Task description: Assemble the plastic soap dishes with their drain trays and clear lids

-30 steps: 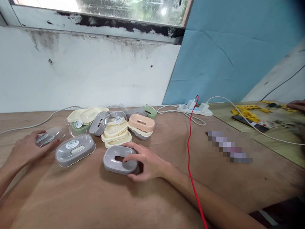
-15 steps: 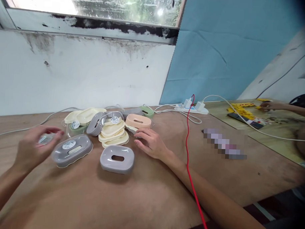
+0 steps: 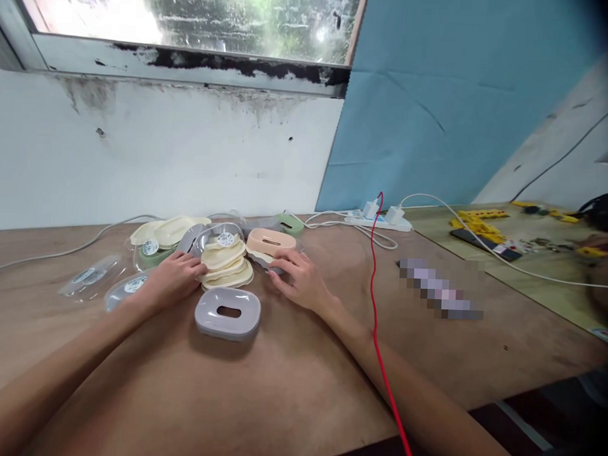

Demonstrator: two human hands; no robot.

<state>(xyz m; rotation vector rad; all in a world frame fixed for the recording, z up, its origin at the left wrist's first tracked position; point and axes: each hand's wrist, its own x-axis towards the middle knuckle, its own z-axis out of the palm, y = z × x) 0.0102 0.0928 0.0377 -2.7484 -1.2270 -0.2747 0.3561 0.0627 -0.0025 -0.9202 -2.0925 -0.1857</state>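
My left hand (image 3: 175,277) rests with bent fingers against the left edge of a stack of cream oval trays (image 3: 228,262); what its fingers close on, if anything, is hidden. At the stack's right, my right hand (image 3: 302,278) has its fingers closed at the front edge of a peach soap dish (image 3: 271,241) with a pale piece beneath it. Nearer me sits a grey soap dish (image 3: 228,313) with an oval slot. Behind my left wrist, a wrapped grey dish (image 3: 119,291) with a round label is partly covered.
Clear plastic packaging (image 3: 93,274) lies at the left. More cream trays (image 3: 171,230) and a green dish (image 3: 289,222) are at the back. A red cable (image 3: 374,297) crosses beside my right arm from a power strip (image 3: 394,221). Another person's yellow parts (image 3: 476,227) lie far right.
My left hand has moved right, from the packaging to the cream stack, leaving the clear packaging on the table. My right hand stays at the peach dish. The view has shifted slightly.
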